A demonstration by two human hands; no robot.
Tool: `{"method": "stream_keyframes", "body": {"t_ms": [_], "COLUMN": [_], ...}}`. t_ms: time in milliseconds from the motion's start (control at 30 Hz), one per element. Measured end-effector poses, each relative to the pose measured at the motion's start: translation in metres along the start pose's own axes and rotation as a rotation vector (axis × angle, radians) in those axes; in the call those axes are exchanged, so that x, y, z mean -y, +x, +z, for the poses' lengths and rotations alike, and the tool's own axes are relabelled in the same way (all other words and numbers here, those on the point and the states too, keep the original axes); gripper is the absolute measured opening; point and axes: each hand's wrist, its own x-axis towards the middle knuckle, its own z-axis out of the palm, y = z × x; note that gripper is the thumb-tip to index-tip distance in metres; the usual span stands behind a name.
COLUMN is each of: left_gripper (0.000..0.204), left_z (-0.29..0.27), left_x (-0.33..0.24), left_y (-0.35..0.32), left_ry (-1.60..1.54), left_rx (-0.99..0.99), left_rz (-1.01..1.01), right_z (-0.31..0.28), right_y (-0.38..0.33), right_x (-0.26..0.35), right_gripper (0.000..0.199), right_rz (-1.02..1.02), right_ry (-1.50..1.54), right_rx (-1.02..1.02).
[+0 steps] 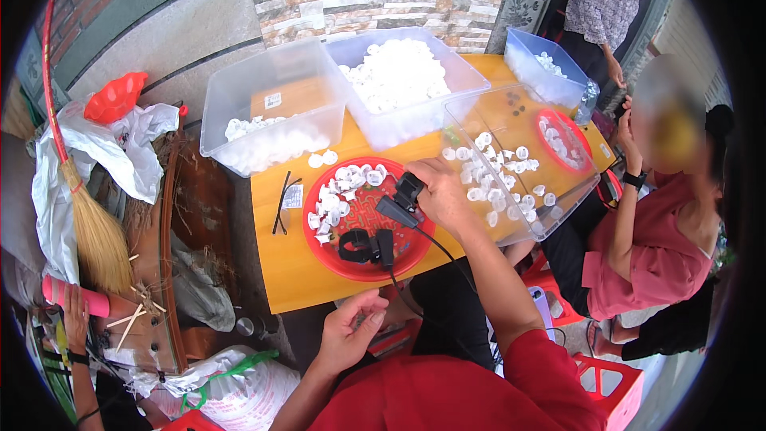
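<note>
My right hand (444, 193) is closed on a small black device with a strap and cable (400, 201), over the right side of a round red tray (317, 249). A similar black strapped device (365, 247) lies in the tray, its cable running toward me. White plastic pieces (348, 185), several of them round and cap-like, lie along the tray's far and left edges. My left hand (355, 329) is in front of the table's near edge, empty, with its fingers loosely curled and apart from the thumb.
On the yellow table (291, 291) stand clear bins (275, 100) of white pieces and a tipped clear bin (519, 160). Dark glasses (281, 203) lie left of the tray. A person in pink (654, 239) sits right; another person's hand (76, 315) touches a pink cylinder (94, 302) at left.
</note>
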Motion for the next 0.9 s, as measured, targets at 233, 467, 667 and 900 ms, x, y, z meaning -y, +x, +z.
{"method": "stream_keyframes", "body": {"t_ms": [233,467,667,900], "left_gripper": [0.072,0.050,0.049,0.048], "left_z": [0.044,0.069,0.077,0.084], "left_x": [-0.018,-0.024,-0.022,-0.017], "left_y": [0.055,0.060,0.055,0.042], "left_ry": [-0.535,-0.789,-0.844,-0.568], "left_rx": [-0.065,-0.015,0.023,0.064], "left_rz": [-0.012,-0.104,-0.147,-0.058], "right_z": [-0.066,-0.093,-0.096,-0.080], "right_y": [-0.028,-0.068,-0.106,-0.107], "right_x": [0.067,0.072,0.083,0.079], "right_gripper": [0.042,0.035,0.025,0.024], "right_rz": [-0.021,0.039,0.241,0.376], "right_ry": [0.111,0.121,0.371,0.562], "right_rx": [-0.130,-0.134,0.102,-0.065]}}
